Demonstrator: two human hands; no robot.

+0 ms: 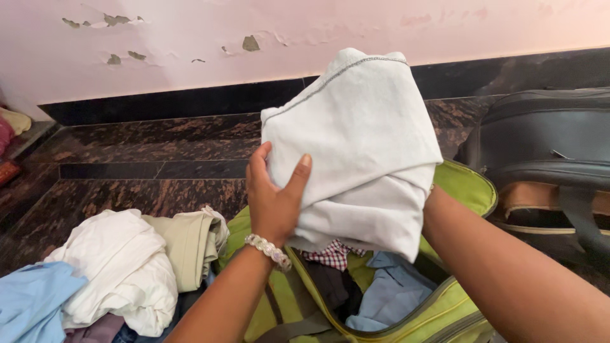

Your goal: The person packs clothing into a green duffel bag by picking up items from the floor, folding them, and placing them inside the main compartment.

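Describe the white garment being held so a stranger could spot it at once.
Start at the open lime-green bag on the dark stone floor. Right above its opening, the left hand and the hidden right hand hold up a folded white garment. Unlike the clothes heaped at left, it is lifted and has grey-stitched edging.

Single head cam, looks down & fwd, close over hands (276, 203)

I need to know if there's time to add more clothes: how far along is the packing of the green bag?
Partly done. A checked garment and a pale blue one already lie in the open green bag. Both hands, the left hand in plain view, hold a folded white cloth above it. A clothes pile waits on the floor at the left.
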